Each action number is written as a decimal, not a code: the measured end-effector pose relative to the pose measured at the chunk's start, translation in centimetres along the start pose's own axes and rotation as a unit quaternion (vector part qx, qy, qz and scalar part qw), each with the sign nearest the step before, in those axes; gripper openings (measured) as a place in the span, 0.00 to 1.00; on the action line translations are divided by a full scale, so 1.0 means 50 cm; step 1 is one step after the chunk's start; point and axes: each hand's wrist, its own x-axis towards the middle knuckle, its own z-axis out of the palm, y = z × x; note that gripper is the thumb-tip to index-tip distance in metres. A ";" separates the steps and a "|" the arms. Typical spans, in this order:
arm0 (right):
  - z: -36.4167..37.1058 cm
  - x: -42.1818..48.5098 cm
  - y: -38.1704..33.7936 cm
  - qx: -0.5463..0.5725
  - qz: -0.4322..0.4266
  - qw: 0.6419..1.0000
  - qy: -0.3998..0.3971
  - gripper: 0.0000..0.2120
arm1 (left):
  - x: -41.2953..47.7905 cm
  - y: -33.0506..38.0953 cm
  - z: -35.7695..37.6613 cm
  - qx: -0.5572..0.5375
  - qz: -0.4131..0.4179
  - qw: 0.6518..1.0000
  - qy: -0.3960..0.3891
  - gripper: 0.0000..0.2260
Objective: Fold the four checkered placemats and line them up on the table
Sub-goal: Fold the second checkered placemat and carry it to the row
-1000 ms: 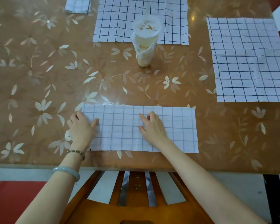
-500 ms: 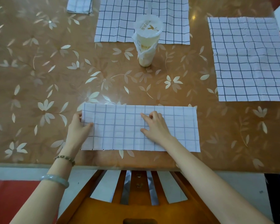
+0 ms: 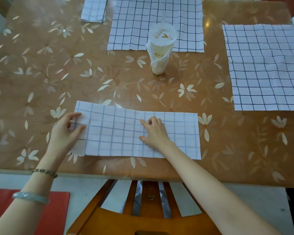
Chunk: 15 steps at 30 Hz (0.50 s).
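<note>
My left hand (image 3: 67,128) now pinches the half-folded white checkered cloth placemat's (image 3: 180,134) nine-o'clock end.
Right hand (image 3: 154,131) lies spread, pinning its middle; the second fold looks imminent.

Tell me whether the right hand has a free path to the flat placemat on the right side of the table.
Probably yes. The right hand rests on the half-folded placemat, and only bare table lies between it and the flat placemat. The cup stands off to the left of that path.

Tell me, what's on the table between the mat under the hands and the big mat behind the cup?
Head view: only the drink cup stands between the half-folded placemat and far placemat.
</note>
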 end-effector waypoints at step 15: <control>-0.010 0.009 -0.004 -0.056 0.015 0.996 -0.061 0.53 | -0.018 0.124 -0.038 -0.056 0.103 0.986 -0.116 0.32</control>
